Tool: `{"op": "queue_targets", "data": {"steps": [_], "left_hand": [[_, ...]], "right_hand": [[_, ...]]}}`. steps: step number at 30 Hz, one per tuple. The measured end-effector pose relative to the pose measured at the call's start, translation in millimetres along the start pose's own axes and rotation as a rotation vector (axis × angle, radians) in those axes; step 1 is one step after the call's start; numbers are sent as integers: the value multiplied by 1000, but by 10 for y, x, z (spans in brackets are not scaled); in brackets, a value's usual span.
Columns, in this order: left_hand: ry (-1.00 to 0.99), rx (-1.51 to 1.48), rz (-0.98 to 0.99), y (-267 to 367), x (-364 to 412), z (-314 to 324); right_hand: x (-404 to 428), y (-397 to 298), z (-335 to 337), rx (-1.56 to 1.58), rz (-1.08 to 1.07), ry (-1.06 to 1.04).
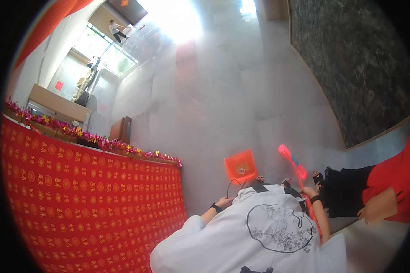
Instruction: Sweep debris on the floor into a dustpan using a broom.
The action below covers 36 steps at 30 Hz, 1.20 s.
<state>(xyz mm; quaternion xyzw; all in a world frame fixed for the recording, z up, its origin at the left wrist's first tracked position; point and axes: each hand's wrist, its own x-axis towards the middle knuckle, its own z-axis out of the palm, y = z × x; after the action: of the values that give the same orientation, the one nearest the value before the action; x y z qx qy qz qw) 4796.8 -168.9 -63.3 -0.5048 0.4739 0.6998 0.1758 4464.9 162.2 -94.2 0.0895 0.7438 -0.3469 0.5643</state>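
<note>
My right hand (307, 193) is closed around the red handle of a broom (294, 162). The broom's pink-red bristle head, with a blue-green patch, extends over the grey floor ahead of my feet. To its left, an orange-red plastic dustpan (240, 165) rests on the floor with a small pale label inside. My left hand (225, 202) is in front of my white shirt, its fingers curled, below the dustpan and beside a thin dark curved strand (228, 187). Whether it grips that strand or a dustpan handle is too small to tell.
At left stands a table with a patterned red cloth (99, 204) and a tinsel garland (89, 137) along its edge. A brown box-like object (120, 129) is beyond it. Close on my right is a person in red and black (352, 191). Another person (116, 30) sweeps far off. A dark board (355, 68) borders the right.
</note>
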Motion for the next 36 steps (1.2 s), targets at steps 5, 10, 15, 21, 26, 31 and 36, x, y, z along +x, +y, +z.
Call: {"op": "queue_targets", "data": {"steps": [5, 10, 15, 21, 26, 31, 36], "left_hand": [[243, -108, 80, -40, 187, 45], [290, -294, -120, -51, 184, -51], [480, -347, -116, 75, 188, 13], [494, -415, 93, 258, 299, 186], [544, 39, 238, 126, 540, 336], [556, 523, 388, -64, 1240, -225], [177, 339, 491, 887, 925, 227]], "right_hand": [[196, 238, -84, 32, 0, -77], [-30, -40, 47, 22, 40, 25], [202, 100, -80, -127, -19, -15], [335, 195, -252, 99, 53, -99], [-415, 65, -246, -37, -17, 50], [-588, 117, -195, -9, -28, 86], [-765, 360, -3, 303, 63, 165]]}}
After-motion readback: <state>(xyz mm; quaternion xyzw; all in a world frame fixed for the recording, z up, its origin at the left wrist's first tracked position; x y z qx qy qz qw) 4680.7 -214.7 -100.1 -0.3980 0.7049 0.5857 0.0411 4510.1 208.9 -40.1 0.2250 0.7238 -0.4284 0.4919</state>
